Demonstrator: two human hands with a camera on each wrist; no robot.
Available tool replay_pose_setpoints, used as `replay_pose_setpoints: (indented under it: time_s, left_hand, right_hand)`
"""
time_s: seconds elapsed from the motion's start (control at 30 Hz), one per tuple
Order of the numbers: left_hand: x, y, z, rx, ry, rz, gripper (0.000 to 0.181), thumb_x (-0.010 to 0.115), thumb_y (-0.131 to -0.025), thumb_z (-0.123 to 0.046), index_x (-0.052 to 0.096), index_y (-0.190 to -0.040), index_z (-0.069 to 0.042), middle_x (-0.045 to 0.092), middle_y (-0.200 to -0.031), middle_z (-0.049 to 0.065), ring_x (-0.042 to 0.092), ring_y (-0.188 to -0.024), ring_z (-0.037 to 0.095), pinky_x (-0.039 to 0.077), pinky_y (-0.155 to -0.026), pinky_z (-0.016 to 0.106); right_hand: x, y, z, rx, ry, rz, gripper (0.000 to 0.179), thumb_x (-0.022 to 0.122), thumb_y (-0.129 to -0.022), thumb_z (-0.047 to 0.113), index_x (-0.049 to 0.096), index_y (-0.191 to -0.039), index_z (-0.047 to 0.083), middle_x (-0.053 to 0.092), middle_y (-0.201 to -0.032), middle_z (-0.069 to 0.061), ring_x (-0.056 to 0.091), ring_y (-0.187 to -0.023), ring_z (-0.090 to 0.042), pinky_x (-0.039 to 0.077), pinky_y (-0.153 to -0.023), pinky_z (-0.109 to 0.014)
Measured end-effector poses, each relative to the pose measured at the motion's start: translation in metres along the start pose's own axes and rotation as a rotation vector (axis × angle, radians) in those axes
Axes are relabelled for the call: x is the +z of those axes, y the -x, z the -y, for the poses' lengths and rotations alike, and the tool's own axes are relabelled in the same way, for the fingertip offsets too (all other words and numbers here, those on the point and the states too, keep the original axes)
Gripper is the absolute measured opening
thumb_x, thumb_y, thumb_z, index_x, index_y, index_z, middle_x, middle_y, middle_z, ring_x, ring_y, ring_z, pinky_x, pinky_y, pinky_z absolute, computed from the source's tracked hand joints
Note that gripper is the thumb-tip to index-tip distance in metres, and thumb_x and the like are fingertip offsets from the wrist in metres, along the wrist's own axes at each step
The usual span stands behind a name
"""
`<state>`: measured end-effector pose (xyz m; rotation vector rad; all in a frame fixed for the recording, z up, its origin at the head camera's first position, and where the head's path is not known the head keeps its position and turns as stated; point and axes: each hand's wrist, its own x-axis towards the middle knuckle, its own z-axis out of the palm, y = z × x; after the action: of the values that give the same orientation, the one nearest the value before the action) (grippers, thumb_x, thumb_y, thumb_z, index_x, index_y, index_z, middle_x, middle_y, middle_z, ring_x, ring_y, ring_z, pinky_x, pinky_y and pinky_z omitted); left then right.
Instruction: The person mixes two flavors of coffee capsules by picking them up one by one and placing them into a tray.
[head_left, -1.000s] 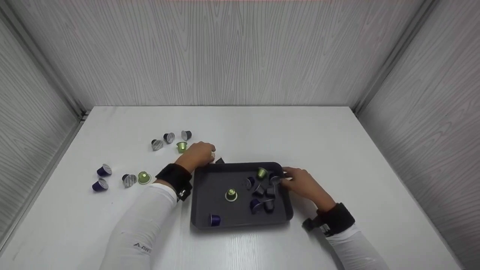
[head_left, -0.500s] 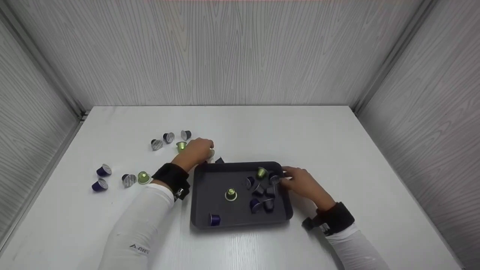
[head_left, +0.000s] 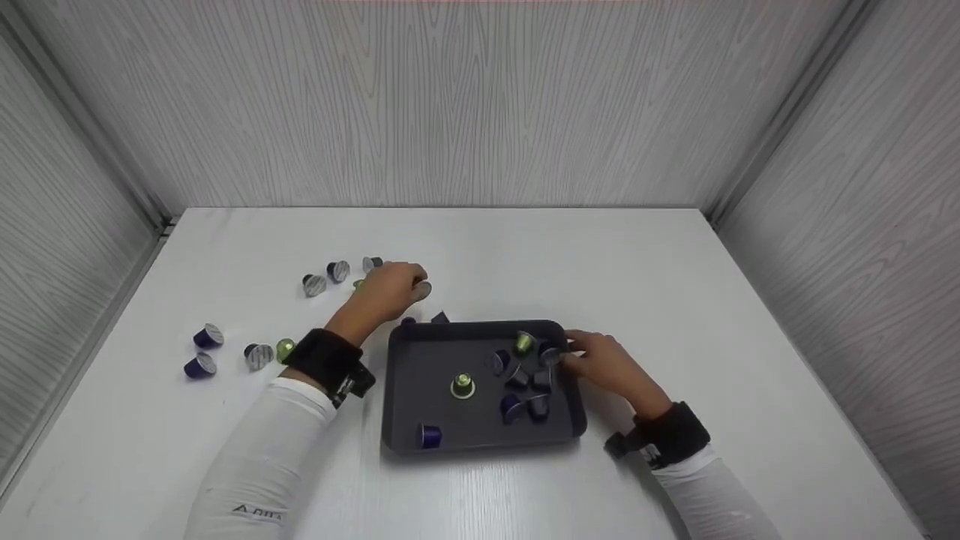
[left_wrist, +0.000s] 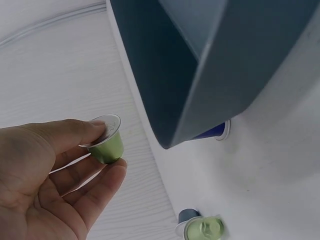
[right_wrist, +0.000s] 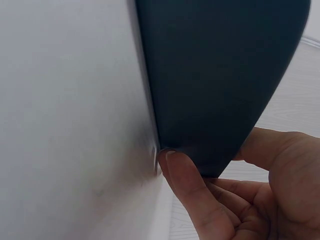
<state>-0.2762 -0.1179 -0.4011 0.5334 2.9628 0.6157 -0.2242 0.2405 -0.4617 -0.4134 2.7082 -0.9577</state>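
Now a green coffee capsule [left_wrist: 109, 149] is freshly lifted off the surface [head_left: 622, 274], left hand [head_left: 384, 291] pinching it, right hand [head_left: 604, 366] gripping the tray [head_left: 431, 364] at two o'clock.

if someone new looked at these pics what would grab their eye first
Probably the dark grey rectangular tray on the white table, holding green, purple and dark cup-shaped capsules, mostly toward its right. Next, the left hand beyond the tray's far left corner, pinching a silver-lidded green capsule. The right hand grips the tray's right side.
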Motion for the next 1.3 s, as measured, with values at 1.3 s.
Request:
replay_pose_setpoints:
  time_s: [1.3]
  left_hand:
    - [0.041, 0.047, -0.054, 0.345, -0.068, 0.100, 0.020, 0.067, -0.092, -0.012, 0.069, -0.108, -0.002, 0.069, -0.098, 0.010, 0.065, -0.090, 0.027, 0.054, -0.081, 0.042]
  right_hand:
    - [0.001, 0.000, -0.003, -0.013, -0.028, -0.005, 0.049, 0.059, -0.093, 0.016, 0.052, -0.139, 0.000, 0.062, -0.125, -0.023, 0.068, -0.101, -0.029, 0.058, -0.078, -0.035]
